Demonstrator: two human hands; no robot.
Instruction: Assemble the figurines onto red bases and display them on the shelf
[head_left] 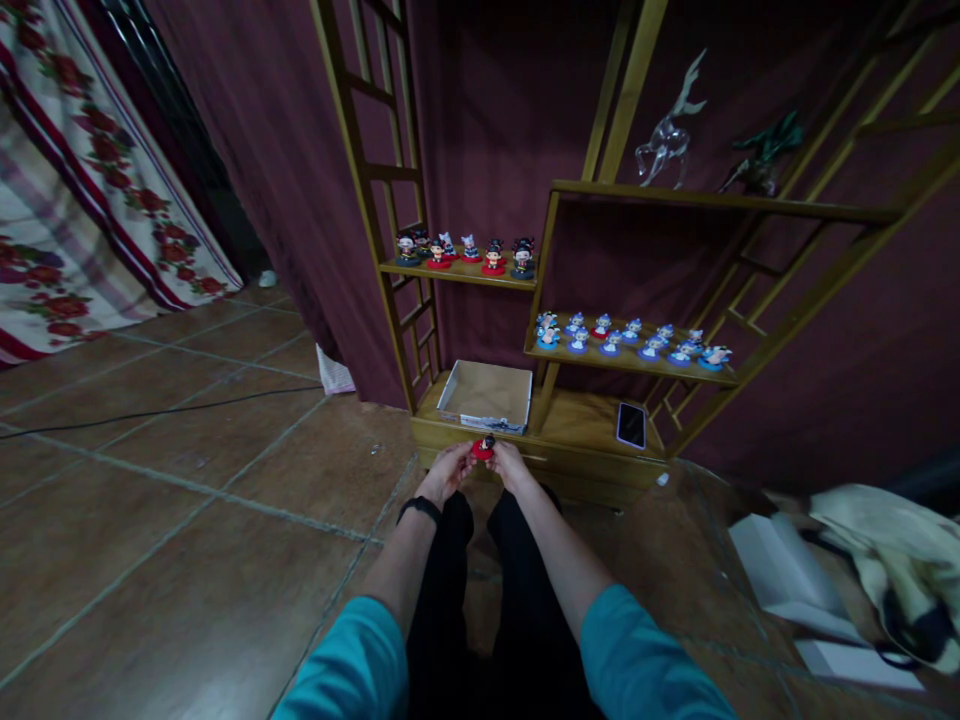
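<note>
Between my two hands is a small figurine (484,449) with a dark head and a round red base. My left hand (451,467) grips the base from the left side, and my right hand (509,462) holds it from the right. Just beyond the hands, a shallow cardboard box (487,394) sits on the low ledge of a wooden shelf unit; no contents show inside it. Several figurines on red and dark bases (493,258) stand on the upper left shelf. On the right shelf are several blue and white figurines (611,343).
A phone (631,425) lies on the ledge at right. A clear deer ornament (670,130) and a dark green ornament (766,155) stand on the top shelf. White boxes (787,570) and a pale cloth bag (885,550) lie on the floor at right. A black cable (165,411) crosses the tiles.
</note>
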